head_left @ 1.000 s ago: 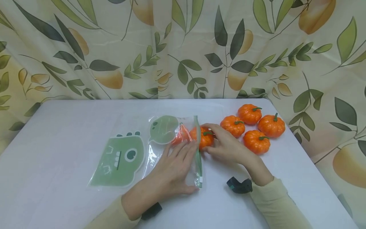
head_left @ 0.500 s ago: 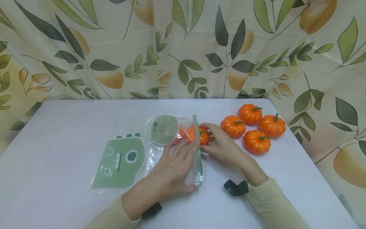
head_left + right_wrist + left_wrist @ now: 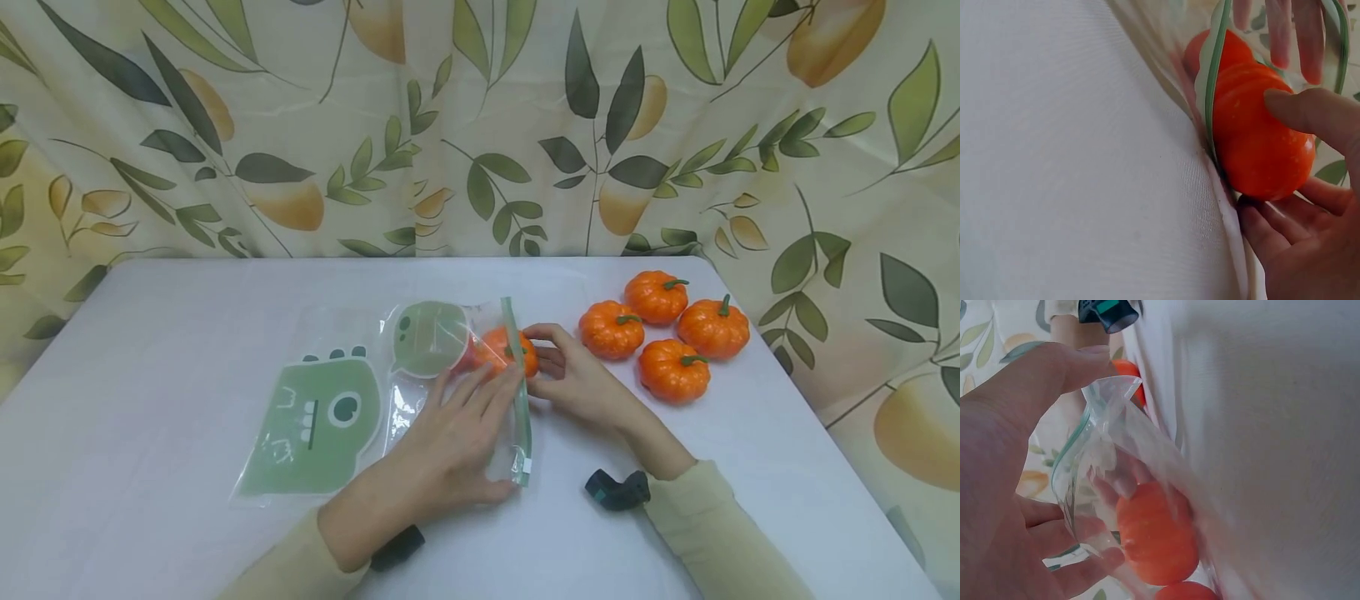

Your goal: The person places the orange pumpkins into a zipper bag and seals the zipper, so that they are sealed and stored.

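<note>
My right hand [image 3: 573, 371] grips a small orange pumpkin [image 3: 1260, 134] at the mouth of a clear zip bag [image 3: 408, 408] with a green dinosaur print. The thumb lies on the pumpkin, with fingers around its other side. Most of this pumpkin is within the green-edged mouth. Deeper in the bag, another orange pumpkin [image 3: 1200, 53] shows, partly hidden by film. My left hand [image 3: 442, 450] rests over the bag, its fairly straight fingers touching the film near the mouth. Its thumb is beside the white slider [image 3: 527, 467]. In the left wrist view, the mouth gapes.
Several more orange pumpkins [image 3: 673, 372] with green stems sit together at the table's right. A second dinosaur bag [image 3: 322, 425] lies flat to the left. The white table [image 3: 172, 375] ends at a leaf-patterned curtain [image 3: 480, 125].
My right hand has moved slightly left, and the pumpkin it holds has slid farther into the bag. The left hand has stayed nearly in place.
</note>
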{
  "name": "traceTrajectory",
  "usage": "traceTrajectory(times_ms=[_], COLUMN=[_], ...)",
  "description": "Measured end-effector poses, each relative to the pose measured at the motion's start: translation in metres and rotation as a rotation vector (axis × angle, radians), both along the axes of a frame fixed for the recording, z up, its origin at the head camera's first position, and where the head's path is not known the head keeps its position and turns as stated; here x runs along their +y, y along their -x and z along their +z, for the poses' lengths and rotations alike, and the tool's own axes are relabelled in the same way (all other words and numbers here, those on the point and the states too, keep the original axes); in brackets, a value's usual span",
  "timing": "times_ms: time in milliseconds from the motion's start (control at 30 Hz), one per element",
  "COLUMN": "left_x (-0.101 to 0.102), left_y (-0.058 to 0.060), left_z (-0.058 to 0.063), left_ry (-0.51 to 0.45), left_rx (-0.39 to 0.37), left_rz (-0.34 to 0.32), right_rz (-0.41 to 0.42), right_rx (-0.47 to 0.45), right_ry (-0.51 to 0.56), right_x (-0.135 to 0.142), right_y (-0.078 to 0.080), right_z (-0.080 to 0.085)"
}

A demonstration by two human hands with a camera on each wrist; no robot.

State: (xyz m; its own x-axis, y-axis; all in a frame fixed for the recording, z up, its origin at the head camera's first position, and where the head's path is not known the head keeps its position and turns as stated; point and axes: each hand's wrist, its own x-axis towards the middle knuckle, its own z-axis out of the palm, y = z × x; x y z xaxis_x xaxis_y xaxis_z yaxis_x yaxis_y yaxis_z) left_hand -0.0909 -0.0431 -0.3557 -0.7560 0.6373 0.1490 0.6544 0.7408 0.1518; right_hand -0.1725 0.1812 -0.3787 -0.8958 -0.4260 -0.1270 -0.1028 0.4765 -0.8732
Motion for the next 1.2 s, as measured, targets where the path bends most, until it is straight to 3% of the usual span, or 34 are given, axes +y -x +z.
traceTrajectory(times_ms=[267, 433, 567, 800, 967, 1200], left_x=[-0.001, -0.001, -0.001, -0.001, -0.003, -0.007], left_y=[0.001, 0.001, 0.001, 0.0, 0.002, 0.004], left_z=[0.002, 0.001, 0.0, 0.001, 0.004, 0.008], left_ry=[0.004, -0.002, 0.002, 0.006, 0.0, -0.005], left_rx=[-0.026, -0.023, -0.011, 0.017, -0.049, -0.092], left_rz=[0.004, -0.006, -0.014, -0.02, -0.01, -0.005], right_rz=[0.046, 0.054, 0.061, 0.037, -0.011, 0.019], right_rx=[0.033, 0.001, -0.003, 0.089, 0.109, 0.126], right_ry=[0.055, 0.093, 0.05, -0.016, -0.025, -0.033], right_x=[0.003, 0.002, 0.0, -0.007, -0.008, -0.007], right_y=[0.001, 0.0, 0.0, -0.002, -0.002, -0.002], right_z=[-0.005, -0.006, -0.007, -0.008, -0.01, -0.011])
